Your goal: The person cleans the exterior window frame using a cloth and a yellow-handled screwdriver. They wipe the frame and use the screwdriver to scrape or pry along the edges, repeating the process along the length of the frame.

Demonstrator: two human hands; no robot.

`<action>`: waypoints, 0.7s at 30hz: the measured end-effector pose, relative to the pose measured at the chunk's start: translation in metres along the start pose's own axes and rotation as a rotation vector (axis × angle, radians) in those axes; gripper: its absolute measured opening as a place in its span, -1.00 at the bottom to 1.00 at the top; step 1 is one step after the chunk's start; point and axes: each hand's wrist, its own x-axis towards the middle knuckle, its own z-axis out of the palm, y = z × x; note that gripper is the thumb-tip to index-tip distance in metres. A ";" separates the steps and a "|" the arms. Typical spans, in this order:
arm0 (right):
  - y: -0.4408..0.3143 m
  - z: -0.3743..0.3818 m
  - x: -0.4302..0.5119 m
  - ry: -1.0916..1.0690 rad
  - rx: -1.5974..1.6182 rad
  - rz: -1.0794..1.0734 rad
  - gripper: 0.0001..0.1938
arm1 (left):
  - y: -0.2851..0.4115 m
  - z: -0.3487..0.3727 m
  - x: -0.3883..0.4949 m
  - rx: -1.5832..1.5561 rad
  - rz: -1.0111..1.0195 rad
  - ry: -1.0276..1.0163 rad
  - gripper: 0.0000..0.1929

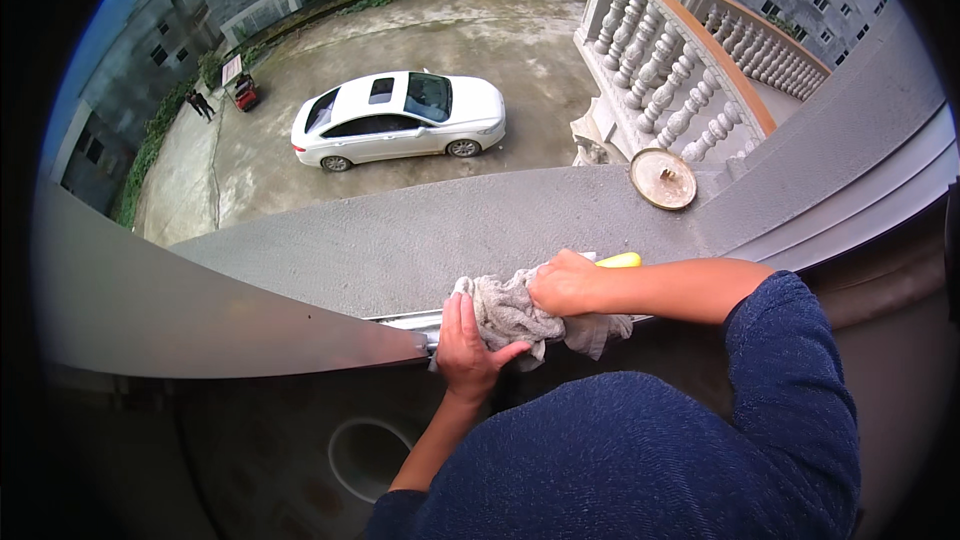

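Note:
A bunched grey-beige cloth [514, 309] lies over the metal track [409, 322] of a window sill. My left hand [466, 349] presses on the cloth's left end beside the frame, fingers pointing towards the outer ledge and thumb spread to the right. At the cloth's right part, my right hand [566, 283] is closed on the fabric. A yellow handle [619, 261] shows just beyond my right wrist; the tool it belongs to is mostly hidden, and whether that hand touches it cannot be told.
Outside the track runs a rough grey ledge [420, 229], with a round, stained lid [663, 178] at its right end. A stone balustrade [660, 60] stands beyond. Below are a white car [401, 120], a red vehicle [244, 92] and people. A white-rimmed bucket [369, 459] stands inside, lower left.

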 end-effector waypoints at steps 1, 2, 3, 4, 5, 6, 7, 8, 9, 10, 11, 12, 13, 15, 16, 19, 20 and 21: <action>-0.001 -0.002 0.004 -0.008 0.018 0.023 -0.77 | 0.001 0.001 0.001 -0.010 -0.005 0.013 0.06; -0.005 -0.003 0.013 -0.019 0.030 0.025 -0.77 | -0.001 -0.003 -0.003 0.014 -0.029 0.031 0.05; -0.003 -0.005 0.013 0.004 0.048 0.022 -0.75 | -0.001 -0.001 -0.002 -0.027 -0.053 0.055 0.06; -0.002 -0.006 0.014 0.027 0.064 0.016 -0.74 | -0.001 0.000 -0.003 -0.068 -0.077 0.081 0.06; -0.003 -0.005 0.015 0.050 0.078 0.007 -0.72 | -0.002 0.000 -0.005 -0.107 -0.101 0.107 0.08; -0.004 -0.003 0.022 0.051 0.118 -0.008 -0.68 | -0.007 0.000 -0.012 -0.124 -0.138 0.134 0.05; -0.001 -0.003 0.022 0.061 0.115 -0.005 -0.67 | -0.008 0.002 -0.010 -0.116 -0.136 0.130 0.00; -0.001 -0.002 0.018 0.073 0.138 -0.015 -0.66 | -0.004 0.001 -0.010 -0.107 -0.171 0.114 -0.04; 0.006 0.002 0.011 0.090 0.148 0.013 -0.65 | 0.003 0.006 0.000 -0.122 -0.176 0.110 -0.09; 0.013 0.004 0.002 0.104 0.161 0.047 -0.65 | 0.010 0.010 0.009 -0.114 -0.191 0.068 -0.12; 0.015 0.003 -0.006 0.113 0.166 0.078 -0.63 | 0.016 0.013 0.013 -0.102 -0.208 0.040 -0.15; 0.010 0.003 0.002 0.108 0.143 0.069 -0.63 | 0.012 0.010 0.008 -0.039 -0.214 0.013 -0.18; 0.005 0.008 0.008 0.136 0.139 0.044 -0.62 | 0.004 0.012 0.001 0.024 -0.242 -0.020 -0.18; -0.003 0.007 0.023 -0.021 0.061 0.032 -0.65 | -0.009 0.019 -0.015 0.193 -0.302 -0.035 -0.15; -0.008 0.002 0.017 -0.016 0.075 0.009 -0.61 | -0.009 0.011 -0.017 0.186 -0.346 -0.053 -0.19; 0.023 0.009 -0.011 -0.010 0.004 -0.016 -0.48 | -0.008 0.019 -0.013 0.189 -0.415 -0.113 -0.31; 0.032 0.012 -0.020 -0.009 0.048 0.006 -0.45 | -0.008 0.020 -0.013 0.189 -0.399 -0.072 -0.31; 0.034 0.014 -0.032 -0.005 0.096 0.033 -0.42 | -0.007 0.021 -0.013 0.186 -0.380 -0.035 -0.32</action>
